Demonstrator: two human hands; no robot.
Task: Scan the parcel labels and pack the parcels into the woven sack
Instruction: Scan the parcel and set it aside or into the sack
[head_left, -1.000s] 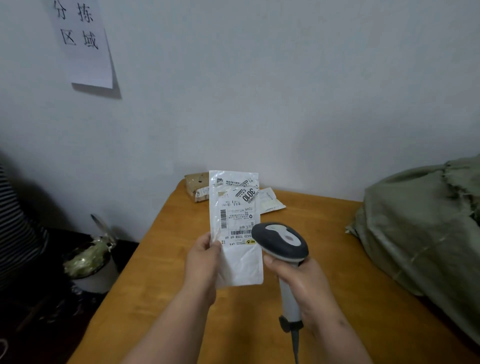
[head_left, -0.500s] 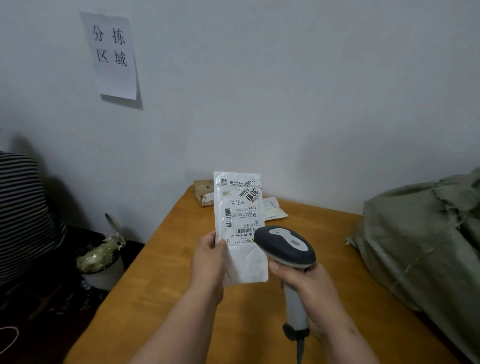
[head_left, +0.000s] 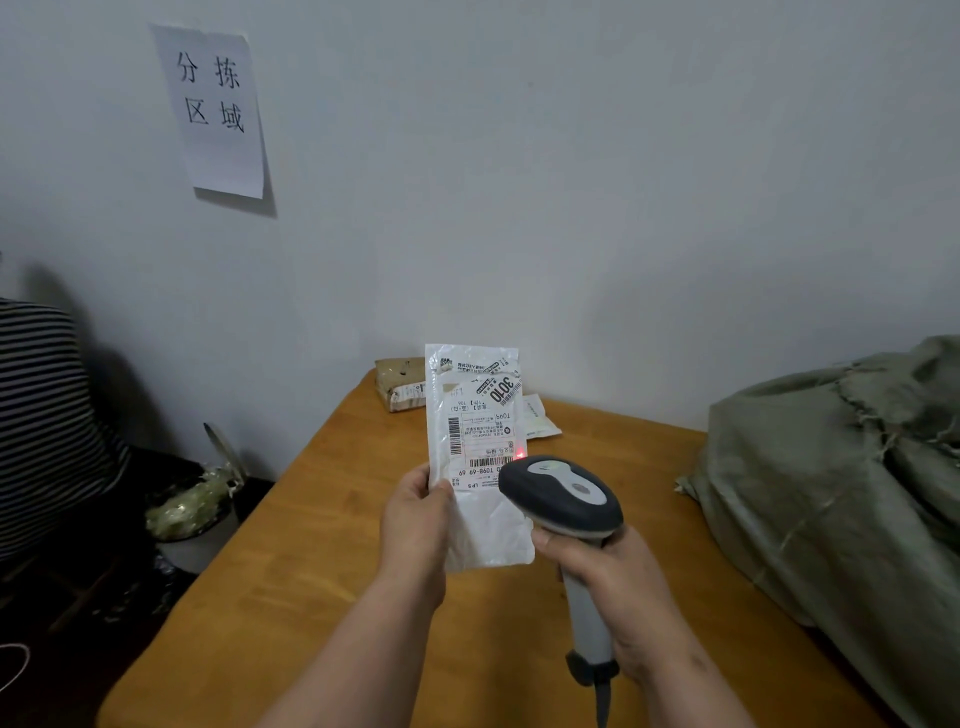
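The left hand (head_left: 415, 525) pinches a white parcel (head_left: 475, 452) upright above the wooden surface (head_left: 322, 597). The right hand (head_left: 618, 592) wraps the scanner (head_left: 563, 499) handle, a red dot on the label (head_left: 480, 436). The green sack (head_left: 841, 493) lies right.

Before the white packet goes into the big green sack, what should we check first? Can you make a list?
1. White packet held firmly by the left hand: ok.
2. Scanner in the right hand, aimed at the label: ok.
3. Red scanner light on the barcode: ok.
4. Scan went through: cannot tell.
5. Woven sack mouth open: cannot tell.
6. Other parcels on the table waiting to be scanned: ok.
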